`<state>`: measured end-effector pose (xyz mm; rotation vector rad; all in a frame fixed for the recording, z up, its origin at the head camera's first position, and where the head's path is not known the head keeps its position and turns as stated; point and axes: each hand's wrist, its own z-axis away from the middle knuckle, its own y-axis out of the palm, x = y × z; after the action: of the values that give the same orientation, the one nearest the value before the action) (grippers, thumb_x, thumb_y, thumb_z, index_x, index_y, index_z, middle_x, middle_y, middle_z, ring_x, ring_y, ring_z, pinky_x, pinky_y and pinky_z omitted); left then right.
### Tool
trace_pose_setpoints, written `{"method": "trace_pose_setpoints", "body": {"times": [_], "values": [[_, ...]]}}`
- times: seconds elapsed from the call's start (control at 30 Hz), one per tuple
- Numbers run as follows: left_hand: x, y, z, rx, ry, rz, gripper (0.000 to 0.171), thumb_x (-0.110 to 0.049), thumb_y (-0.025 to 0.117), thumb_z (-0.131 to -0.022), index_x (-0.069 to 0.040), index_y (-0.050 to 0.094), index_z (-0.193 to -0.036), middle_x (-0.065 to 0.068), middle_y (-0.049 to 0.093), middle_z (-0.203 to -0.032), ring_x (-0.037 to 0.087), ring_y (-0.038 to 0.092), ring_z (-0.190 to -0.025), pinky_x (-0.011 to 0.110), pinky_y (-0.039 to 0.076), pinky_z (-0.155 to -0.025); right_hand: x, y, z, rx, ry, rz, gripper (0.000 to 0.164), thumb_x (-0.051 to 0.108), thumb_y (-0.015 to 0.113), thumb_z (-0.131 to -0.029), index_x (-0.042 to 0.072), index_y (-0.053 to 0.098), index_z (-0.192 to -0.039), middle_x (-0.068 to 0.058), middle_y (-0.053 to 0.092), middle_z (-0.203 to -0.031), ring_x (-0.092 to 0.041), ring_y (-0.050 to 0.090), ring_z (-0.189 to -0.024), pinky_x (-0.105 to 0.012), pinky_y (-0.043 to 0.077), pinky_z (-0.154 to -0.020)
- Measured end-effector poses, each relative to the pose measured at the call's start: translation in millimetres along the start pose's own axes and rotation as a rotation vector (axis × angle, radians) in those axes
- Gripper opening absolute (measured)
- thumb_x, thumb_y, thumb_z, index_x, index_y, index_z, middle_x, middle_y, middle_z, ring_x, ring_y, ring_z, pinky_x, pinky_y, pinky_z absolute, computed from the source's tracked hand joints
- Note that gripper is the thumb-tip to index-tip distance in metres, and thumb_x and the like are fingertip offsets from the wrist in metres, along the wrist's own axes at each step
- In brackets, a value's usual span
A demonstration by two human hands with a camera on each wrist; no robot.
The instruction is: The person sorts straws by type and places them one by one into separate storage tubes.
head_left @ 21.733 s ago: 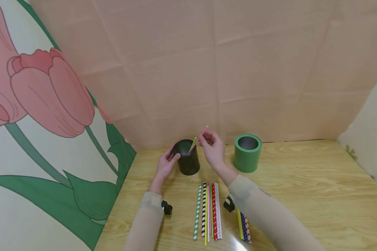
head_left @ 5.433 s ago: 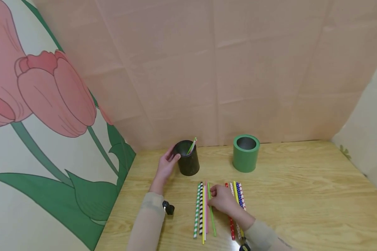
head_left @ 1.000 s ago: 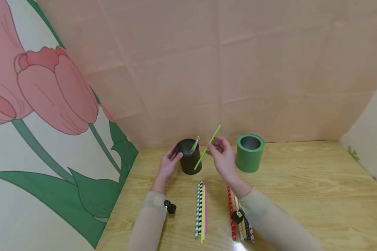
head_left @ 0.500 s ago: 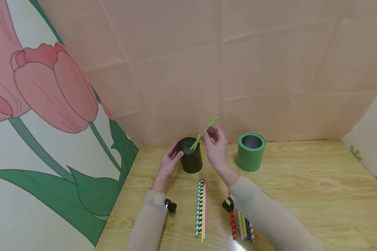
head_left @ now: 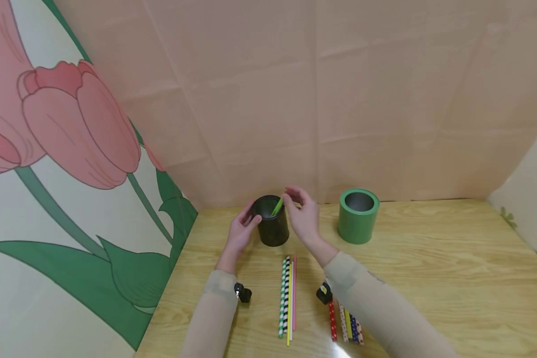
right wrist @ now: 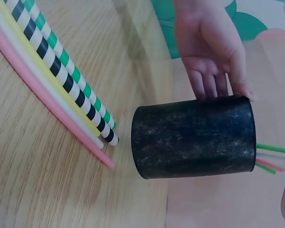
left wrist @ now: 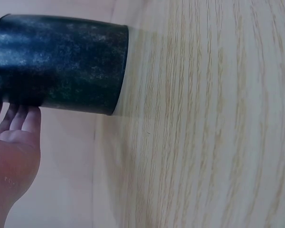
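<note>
A black cylindrical cup (head_left: 274,231) stands near the back of the table. My left hand (head_left: 241,229) holds it from the left, thumb at the rim and fingers along its side; the left wrist view shows the cup (left wrist: 61,64) lying sideways in the picture. My right hand (head_left: 305,216) is at the cup's right rim, its fingertips pinching a green straw (head_left: 278,205) whose lower part is inside the cup. From the mouth of the cup in the right wrist view, a green straw (right wrist: 273,148), a pink straw (right wrist: 270,165) and another green one stick out.
A green cylindrical cup (head_left: 358,223) stands to the right. In front of the black cup lie green-striped, black-striped (head_left: 286,296), yellow, white and pink straws. Under the right forearm lie red dotted (head_left: 332,323), yellow and blue dotted straws. A peach cloth (head_left: 250,124) hangs behind the table.
My right hand has brought the green straw leftward from beside the cup, tilted it over the mouth and lowered it in. The left hand has stayed on the cup.
</note>
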<state>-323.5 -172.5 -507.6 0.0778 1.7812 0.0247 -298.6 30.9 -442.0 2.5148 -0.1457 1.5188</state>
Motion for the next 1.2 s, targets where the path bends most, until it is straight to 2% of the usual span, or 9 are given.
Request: {"method": "trace_pose_setpoints", "body": {"times": [0.13, 0.37, 0.5, 0.63, 0.73, 0.83, 0.93, 1.03, 1.2], "values": [[0.4, -1.5, 1.0, -0.003, -0.006, -0.011, 0.060, -0.003, 0.070, -0.104, -0.005, 0.050, -0.160, 0.020, 0.043, -0.165, 0.039, 0.042, -0.150, 0.043, 0.040, -0.121, -1, -2, 0, -0.013, -0.005, -0.019, 0.024, 0.007, 0.073, -0.103, -0.002, 0.073, -0.125, -0.020, 0.075, -0.117, -0.028, 0.071, -0.106, -0.018, 0.060, -0.084], [-1.7, -1.8, 0.7, 0.001, 0.000, -0.042, 0.060, -0.005, 0.070, -0.104, -0.004, 0.049, -0.160, 0.020, 0.042, -0.166, 0.040, 0.042, -0.151, 0.045, 0.039, -0.122, -1, -8, 1, -0.025, 0.016, -0.100, 0.026, 0.003, 0.071, -0.103, -0.007, 0.070, -0.127, -0.029, 0.070, -0.120, -0.035, 0.068, -0.107, -0.019, 0.061, -0.084], [-1.8, -1.1, 0.5, 0.006, -0.001, -0.048, 0.060, -0.006, 0.071, -0.104, -0.005, 0.049, -0.160, 0.021, 0.042, -0.165, 0.041, 0.042, -0.150, 0.045, 0.040, -0.121, 3, -17, 11, -0.073, 0.062, -0.128, 0.027, 0.004, 0.069, -0.105, -0.005, 0.067, -0.130, -0.026, 0.068, -0.123, -0.028, 0.067, -0.107, -0.025, 0.063, -0.087], [0.1, -1.5, 0.5, 0.010, -0.007, -0.040, 0.061, -0.006, 0.070, -0.104, -0.001, 0.046, -0.160, 0.022, 0.043, -0.165, 0.041, 0.043, -0.150, 0.044, 0.041, -0.120, 2, -31, 28, -0.110, 0.143, -0.108, 0.028, 0.001, 0.067, -0.104, -0.002, 0.067, -0.132, -0.025, 0.067, -0.125, -0.021, 0.067, -0.105, -0.031, 0.064, -0.089], [2.7, -1.6, -1.2, 0.013, -0.005, -0.028, 0.062, -0.005, 0.070, -0.105, 0.001, 0.045, -0.161, 0.022, 0.042, -0.165, 0.040, 0.042, -0.150, 0.043, 0.041, -0.120, -3, -43, 40, -0.036, 0.246, -0.064, 0.032, -0.002, 0.068, -0.102, -0.002, 0.066, -0.134, -0.025, 0.066, -0.127, -0.021, 0.068, -0.104, -0.031, 0.064, -0.088], [3.3, -1.8, -2.7, 0.012, 0.001, -0.027, 0.062, -0.005, 0.069, -0.105, 0.000, 0.044, -0.161, 0.022, 0.042, -0.165, 0.039, 0.042, -0.151, 0.043, 0.039, -0.121, -8, -54, 53, 0.103, 0.376, 0.002, 0.039, 0.001, 0.069, -0.101, -0.002, 0.063, -0.140, -0.024, 0.065, -0.132, -0.025, 0.070, -0.110, -0.033, 0.064, -0.089], [2.4, -1.2, -4.1, 0.009, 0.003, -0.033, 0.062, -0.005, 0.069, -0.105, -0.001, 0.044, -0.161, 0.021, 0.043, -0.165, 0.038, 0.042, -0.151, 0.043, 0.038, -0.122, -14, -62, 65, 0.221, 0.479, 0.074, 0.045, 0.005, 0.072, -0.100, -0.002, 0.061, -0.143, -0.028, 0.063, -0.136, -0.030, 0.070, -0.113, -0.041, 0.064, -0.091], [1.4, -1.0, -5.3, 0.006, 0.003, -0.035, 0.062, -0.005, 0.070, -0.105, -0.001, 0.045, -0.161, 0.020, 0.043, -0.165, 0.038, 0.043, -0.150, 0.044, 0.038, -0.122, -23, -66, 76, 0.301, 0.544, 0.142, 0.050, 0.007, 0.077, -0.097, -0.004, 0.060, -0.143, -0.030, 0.064, -0.136, -0.031, 0.071, -0.109, -0.047, 0.065, -0.086], [0.8, -0.5, -5.5, 0.005, 0.007, -0.028, 0.061, -0.005, 0.070, -0.105, -0.002, 0.046, -0.161, 0.021, 0.043, -0.165, 0.038, 0.044, -0.150, 0.044, 0.039, -0.122, -31, -68, 93, 0.376, 0.620, 0.280, 0.053, 0.007, 0.080, -0.092, -0.005, 0.062, -0.140, -0.025, 0.068, -0.129, -0.027, 0.069, -0.102, -0.046, 0.064, -0.077]]}}
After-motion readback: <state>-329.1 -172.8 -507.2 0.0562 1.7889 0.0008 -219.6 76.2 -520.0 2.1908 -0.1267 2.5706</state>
